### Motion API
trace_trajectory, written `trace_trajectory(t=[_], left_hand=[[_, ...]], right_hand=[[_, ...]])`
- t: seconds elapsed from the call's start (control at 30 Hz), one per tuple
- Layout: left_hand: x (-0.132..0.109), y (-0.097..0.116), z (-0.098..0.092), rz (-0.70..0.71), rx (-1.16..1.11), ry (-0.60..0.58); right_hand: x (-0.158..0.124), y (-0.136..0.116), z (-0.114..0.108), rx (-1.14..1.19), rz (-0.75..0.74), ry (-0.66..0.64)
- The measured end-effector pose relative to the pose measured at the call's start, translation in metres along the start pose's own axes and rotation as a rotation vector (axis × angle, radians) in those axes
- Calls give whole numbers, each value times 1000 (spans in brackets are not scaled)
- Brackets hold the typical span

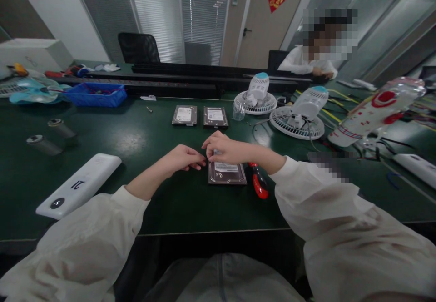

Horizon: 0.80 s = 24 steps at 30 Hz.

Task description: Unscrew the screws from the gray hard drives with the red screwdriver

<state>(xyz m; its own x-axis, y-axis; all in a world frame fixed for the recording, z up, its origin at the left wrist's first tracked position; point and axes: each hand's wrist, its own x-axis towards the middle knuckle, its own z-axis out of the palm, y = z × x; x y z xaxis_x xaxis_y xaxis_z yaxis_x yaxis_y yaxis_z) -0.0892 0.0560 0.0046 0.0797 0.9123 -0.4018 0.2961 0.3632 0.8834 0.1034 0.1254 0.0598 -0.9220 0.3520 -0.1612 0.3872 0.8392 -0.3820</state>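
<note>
A hard drive (227,175) with a white label lies flat on the green table in front of me. My right hand (226,150) is over its far left part, fingers bent and pinched together; anything between them is too small to make out. Just off the drive's left edge is my left hand (185,157), its fingers drawn together and pointing right, and what they hold, if anything, is hidden. Close to the drive's right side lies a red and black screwdriver (260,185). Two more hard drives, one on the left (184,115) and one on the right (215,116), lie farther back.
A white power bank (80,186) and two metal cylinders (44,144) are on the left, with a blue tray (95,95) behind. White fan parts (296,122), a clear cup (239,111) and a patterned bottle (374,113) stand to the right. Another person (306,63) sits across.
</note>
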Motion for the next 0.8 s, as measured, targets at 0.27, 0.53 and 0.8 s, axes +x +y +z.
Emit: trace_trajectory(t=[0.27,0.53,0.8], left_hand=[[1,-1,7,27,-10,1],[-2,1,9,21,-31,13],[-3,2,11,18,-33,21]], right_hand=[[5,2,2,21,-9,25],[4,8,7,58,-18,81],[8,8,9,60,-26,107]])
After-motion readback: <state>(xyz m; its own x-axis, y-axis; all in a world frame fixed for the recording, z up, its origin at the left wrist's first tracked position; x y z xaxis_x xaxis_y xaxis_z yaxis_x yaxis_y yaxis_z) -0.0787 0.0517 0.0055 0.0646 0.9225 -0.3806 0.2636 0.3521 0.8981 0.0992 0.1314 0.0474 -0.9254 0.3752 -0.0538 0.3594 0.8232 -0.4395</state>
